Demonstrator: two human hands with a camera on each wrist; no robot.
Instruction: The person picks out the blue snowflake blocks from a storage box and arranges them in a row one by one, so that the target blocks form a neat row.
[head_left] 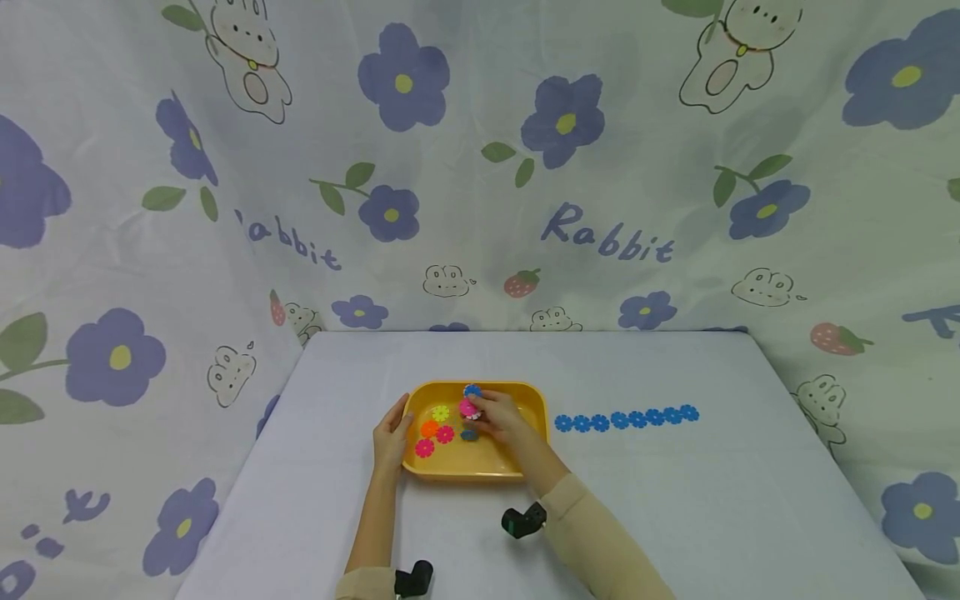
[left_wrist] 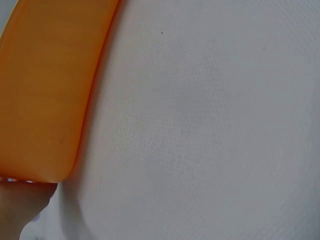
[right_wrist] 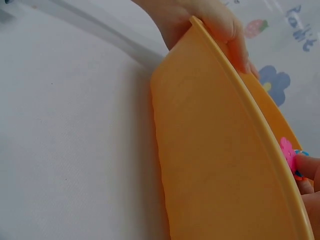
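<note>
A yellow tray (head_left: 495, 468) stands on the table with several loose flower-shaped plastic pieces inside. My left hand (head_left: 392, 437) grips its left rim; the right wrist view also shows that hand (right_wrist: 215, 22) over the tray's edge. Over the tray's inside, my right hand (head_left: 501, 417) pinches a pink flower piece (head_left: 468, 408), with a blue flower piece (head_left: 472, 390) by the fingertips. Part of a white piece shows just under the pink one. In the right wrist view, the pink piece (right_wrist: 287, 151) and fingertips appear beyond the tray wall.
Yellow (head_left: 440, 412), orange (head_left: 429, 428) and pink flower pieces (head_left: 424, 448) lie in the tray's left part, a dark blue piece (head_left: 468, 435) near its middle. Right of the tray, a row of several blue flower pieces (head_left: 618, 420) lies on the white table (head_left: 675, 508).
</note>
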